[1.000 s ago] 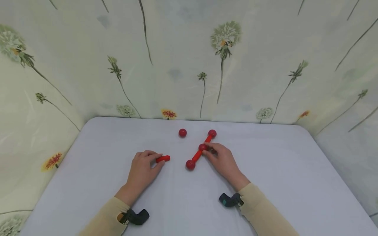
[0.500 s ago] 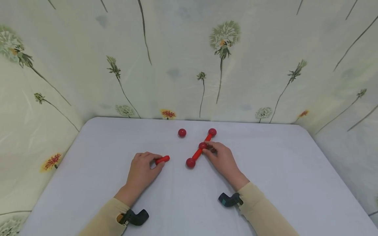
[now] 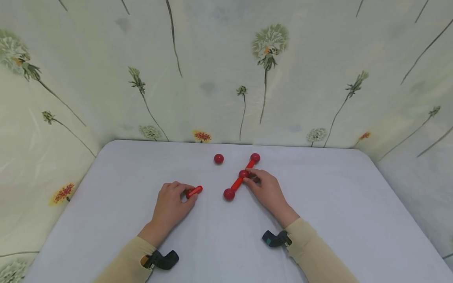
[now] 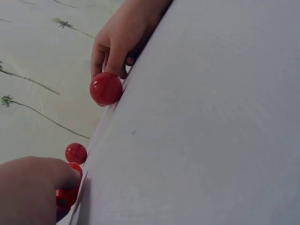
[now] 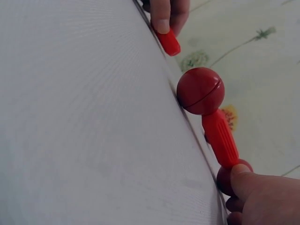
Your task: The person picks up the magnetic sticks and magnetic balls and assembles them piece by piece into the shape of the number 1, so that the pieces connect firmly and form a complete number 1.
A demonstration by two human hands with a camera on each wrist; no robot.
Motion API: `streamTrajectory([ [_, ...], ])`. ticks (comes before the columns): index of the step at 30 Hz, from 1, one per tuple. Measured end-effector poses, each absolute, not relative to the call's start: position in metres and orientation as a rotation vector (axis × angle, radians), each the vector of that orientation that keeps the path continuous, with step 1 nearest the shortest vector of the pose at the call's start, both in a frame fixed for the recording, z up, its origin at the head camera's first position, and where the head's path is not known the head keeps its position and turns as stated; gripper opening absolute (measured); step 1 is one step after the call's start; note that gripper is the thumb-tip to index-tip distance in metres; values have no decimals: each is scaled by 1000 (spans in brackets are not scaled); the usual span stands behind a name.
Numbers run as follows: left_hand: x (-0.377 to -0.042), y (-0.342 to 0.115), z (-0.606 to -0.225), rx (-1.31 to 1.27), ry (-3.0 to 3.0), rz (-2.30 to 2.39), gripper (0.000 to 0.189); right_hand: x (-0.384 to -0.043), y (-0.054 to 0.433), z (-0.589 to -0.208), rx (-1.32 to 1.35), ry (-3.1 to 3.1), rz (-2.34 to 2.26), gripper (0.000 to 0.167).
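My left hand (image 3: 172, 202) pinches a short red plastic rod (image 3: 194, 191) between thumb and fingers, low over the table on the left. In the left wrist view one end of that rod (image 4: 65, 198) shows a round socket. My right hand (image 3: 267, 192) pinches the middle ball (image 3: 243, 174) of a red ball-and-rod chain. Two ribbed rods join this ball to a near ball (image 3: 229, 194) and a far ball (image 3: 255, 158), all in one slanting line. From the right wrist, the near rod (image 5: 220, 138) runs straight into the grooved near ball (image 5: 200, 91).
A loose red ball (image 3: 218, 158) lies near the back of the white-covered table (image 3: 336, 204), left of the chain. Behind the table hangs a flower-printed cloth (image 3: 212, 78). A dark wrist camera (image 3: 164, 260) sits at the left cuff, another (image 3: 276, 239) at the right.
The rod in my left hand has turned a little, its free end now tilted further away from me. The chain has shifted slightly towards the back with my right hand.
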State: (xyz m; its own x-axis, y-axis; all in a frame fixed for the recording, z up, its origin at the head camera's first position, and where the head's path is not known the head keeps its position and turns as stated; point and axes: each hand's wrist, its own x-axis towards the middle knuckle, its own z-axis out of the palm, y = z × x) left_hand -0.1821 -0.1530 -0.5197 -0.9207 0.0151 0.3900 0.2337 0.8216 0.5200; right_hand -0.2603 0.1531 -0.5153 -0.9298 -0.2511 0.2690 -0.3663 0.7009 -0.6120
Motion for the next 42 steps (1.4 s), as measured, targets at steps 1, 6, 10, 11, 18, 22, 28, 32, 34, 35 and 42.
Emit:
streamTrajectory([
  [1,-182,-153,-520,-190,-2630,-827,21,-260,153,-515,502,-2744,1040,41],
  [6,-182,-152,-520,-217,-2634,-849,20,-260,153,-514,507,-2736,1042,40],
  [10,-181,-151,-519,-232,-2638,-862,19,-260,153,-513,511,-2732,1047,40],
  [11,-181,-151,-519,-234,-2638,-871,19,-260,153,-513,511,-2734,1046,40],
  [18,-178,-145,-518,-254,-2637,-909,18,-260,153,-513,513,-2738,1032,41],
  [22,-175,-139,-517,-279,-2632,-927,18,-259,153,-513,512,-2742,1032,40],
  [28,-171,-132,-515,-328,-2596,-944,17,-259,152,-513,502,-2745,1042,41],
  [32,-168,-129,-514,-345,-2597,-952,17,-260,152,-513,500,-2746,1050,41],
  [34,-167,-127,-514,-343,-2609,-952,17,-260,151,-513,500,-2748,1050,40],
  [35,-167,-126,-513,-342,-2616,-953,17,-260,152,-513,500,-2750,1047,41],
  [42,-165,-119,-513,-342,-2651,-965,19,-260,152,-513,497,-2749,1043,41],
])
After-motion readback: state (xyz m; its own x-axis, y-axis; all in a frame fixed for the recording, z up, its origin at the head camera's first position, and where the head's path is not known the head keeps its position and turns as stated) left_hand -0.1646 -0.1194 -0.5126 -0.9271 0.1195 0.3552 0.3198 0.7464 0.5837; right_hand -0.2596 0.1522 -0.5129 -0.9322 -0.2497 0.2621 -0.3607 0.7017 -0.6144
